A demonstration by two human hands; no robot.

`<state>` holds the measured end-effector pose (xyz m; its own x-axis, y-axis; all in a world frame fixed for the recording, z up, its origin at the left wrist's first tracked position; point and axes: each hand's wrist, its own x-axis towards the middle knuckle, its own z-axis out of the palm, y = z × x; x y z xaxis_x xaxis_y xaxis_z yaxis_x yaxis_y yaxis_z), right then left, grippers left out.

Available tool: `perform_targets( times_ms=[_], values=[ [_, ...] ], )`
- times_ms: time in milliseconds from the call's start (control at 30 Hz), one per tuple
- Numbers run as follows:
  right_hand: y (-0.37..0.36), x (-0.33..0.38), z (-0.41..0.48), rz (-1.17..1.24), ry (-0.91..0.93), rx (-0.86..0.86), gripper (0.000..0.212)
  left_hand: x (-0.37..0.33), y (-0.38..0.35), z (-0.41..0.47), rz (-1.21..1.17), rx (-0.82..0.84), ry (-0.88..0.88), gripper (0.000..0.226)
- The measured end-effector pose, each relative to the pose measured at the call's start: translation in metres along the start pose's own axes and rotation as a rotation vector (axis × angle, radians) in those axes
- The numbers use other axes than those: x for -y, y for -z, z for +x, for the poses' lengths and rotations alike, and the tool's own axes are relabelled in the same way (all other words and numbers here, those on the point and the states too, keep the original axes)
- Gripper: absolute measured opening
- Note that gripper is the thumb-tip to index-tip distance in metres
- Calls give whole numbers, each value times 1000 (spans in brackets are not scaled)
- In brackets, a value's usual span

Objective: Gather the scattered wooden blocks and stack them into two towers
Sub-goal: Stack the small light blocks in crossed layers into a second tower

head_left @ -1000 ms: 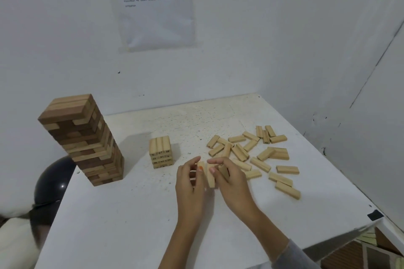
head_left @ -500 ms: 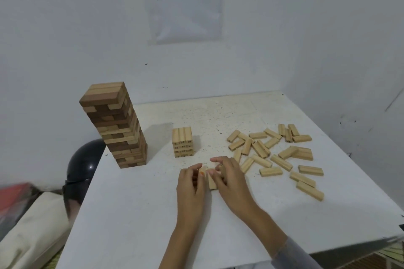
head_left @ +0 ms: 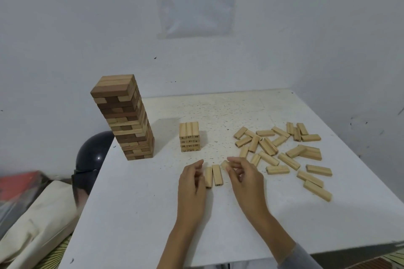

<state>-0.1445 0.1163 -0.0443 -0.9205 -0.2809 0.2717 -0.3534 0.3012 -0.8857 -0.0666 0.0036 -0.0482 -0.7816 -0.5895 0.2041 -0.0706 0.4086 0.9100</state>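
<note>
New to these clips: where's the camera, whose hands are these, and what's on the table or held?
No machine here: a person works bare-handed, and the single camera sits on their head, looking forward and down, so the arms enter from the bottom. On the white table stand a tall tower of darker and lighter blocks at the left and a short stack beside it; many loose blocks lie scattered at the right. Between the hands two blocks lie flat, side by side. The left hand rests its fingers against the left one; the right hand pinches a third block at its fingertips. A printed sheet hangs on the wall, and a dark round object sits beyond the table's left edge.
</note>
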Motion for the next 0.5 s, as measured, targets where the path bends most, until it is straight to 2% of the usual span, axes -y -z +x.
perform_targets(
  times_ms=[133,267,300,433,500],
  values=[
    [-4,-3,1,-115,79,-62,15,4,-1,-6,163,116,-151,55],
    [-6,-6,0,-192,108,5,18,2,-1,-5,161,123,-148,47],
    [-5,-6,-2,-222,114,38,24,1,-1,-4,141,121,-138,46],
    [0,-2,-7,-364,179,228,69,1,-2,-2,60,24,-72,45],
    [0,-1,-8,-465,241,275,77,3,-2,-1,44,-16,-61,43]
  ],
)
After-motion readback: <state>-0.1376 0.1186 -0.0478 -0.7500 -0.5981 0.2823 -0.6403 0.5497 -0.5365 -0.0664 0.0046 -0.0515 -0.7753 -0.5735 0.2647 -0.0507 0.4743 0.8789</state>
